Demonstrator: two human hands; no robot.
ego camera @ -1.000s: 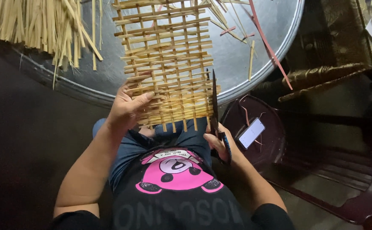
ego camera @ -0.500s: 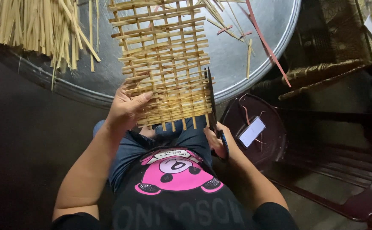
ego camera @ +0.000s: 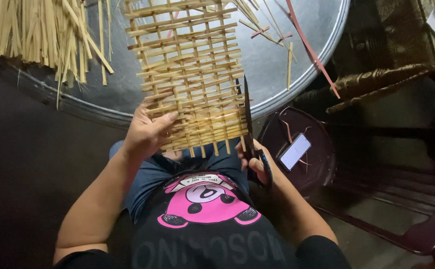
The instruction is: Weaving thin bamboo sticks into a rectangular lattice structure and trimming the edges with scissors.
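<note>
— Two hands are seen nearest the camera, above a dark shirt with a pink round print (ego camera: 205, 201) and blue jeans (ego camera: 148, 174). What is gripped by each?

— The left hand (ego camera: 148, 132) is laid flat on the woven mat (ego camera: 192, 74), at the mat's seven o'clock corner, fingers spread over the strips and thumb tucked below the edge; the mat is pinched there. The right hand (ego camera: 255, 162) is closed round the handles of dark scissors (ego camera: 250, 129), whose thin blades are pointed toward twelve o'clock along the mat's right edge.

— How is the mat made?

— Flat, pale yellow strips are crossed in an open lattice at the far end and packed tight toward the near end, with short cut stubs left sticking out below. It is rested on a round metal tray (ego camera: 297, 65), dull grey and scratched.

— What is found further out?

— At three o'clock of the right hand a dark round stool (ego camera: 317, 164) is seen with a phone (ego camera: 295, 151) on it. At eleven o'clock a loose bundle of strips (ego camera: 38, 35) is fanned over the tray's rim, and at one o'clock a long red strip (ego camera: 309, 47) is laid slantwise.

— What is changed from the earlier pictures?

— Little. The scissors have been brought slightly up the mat's edge; the left hand has been kept in place.
</note>
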